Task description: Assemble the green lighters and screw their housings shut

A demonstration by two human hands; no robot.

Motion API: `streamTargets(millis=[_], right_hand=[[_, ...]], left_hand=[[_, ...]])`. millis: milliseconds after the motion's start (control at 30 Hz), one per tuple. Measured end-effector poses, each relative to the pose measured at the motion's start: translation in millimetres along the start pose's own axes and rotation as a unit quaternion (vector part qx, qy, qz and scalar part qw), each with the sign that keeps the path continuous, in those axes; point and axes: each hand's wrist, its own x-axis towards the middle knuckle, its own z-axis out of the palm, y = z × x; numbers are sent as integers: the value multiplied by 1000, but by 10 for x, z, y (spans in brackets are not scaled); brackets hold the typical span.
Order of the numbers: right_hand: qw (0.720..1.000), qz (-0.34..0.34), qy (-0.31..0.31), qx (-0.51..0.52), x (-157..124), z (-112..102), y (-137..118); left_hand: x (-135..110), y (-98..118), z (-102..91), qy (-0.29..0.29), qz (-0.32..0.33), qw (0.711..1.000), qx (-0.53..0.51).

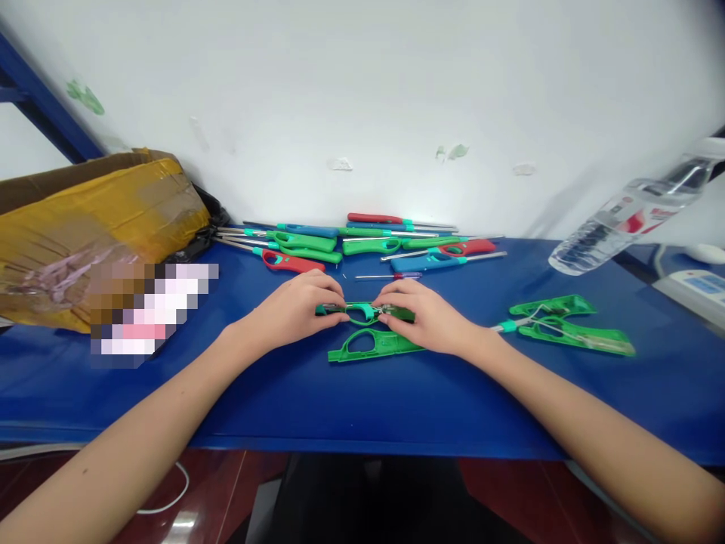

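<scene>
Between my two hands is an opened green gas lighter [361,311] with a teal trigger and inner parts exposed. My left hand [300,306] is closed, pinching its nozzle end. Closed at the handle end, my right hand [422,313] has thumb and fingers on the inner parts near the trigger; the fingertips partly hide them. Just in front lies a loose green half shell [388,344] with a finger loop, its right end covered by my right hand. Behind the hands rests a small screwdriver [408,276] with a purple handle.
Several red, green and blue lighters [306,242] lie along the wall. To the right, another opened green lighter [578,332] has its halves spread. A water bottle [617,219] and a white device with a display [699,291] stand farther right. A taped cardboard box [102,204] occupies the left.
</scene>
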Motion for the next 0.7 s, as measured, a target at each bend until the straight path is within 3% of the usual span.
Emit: streamTargets(millis=[700], right_hand=[[1000, -1, -12, -17, -15, -10, -1]], left_hand=[[29, -5, 46, -15, -14, 1000, -12]])
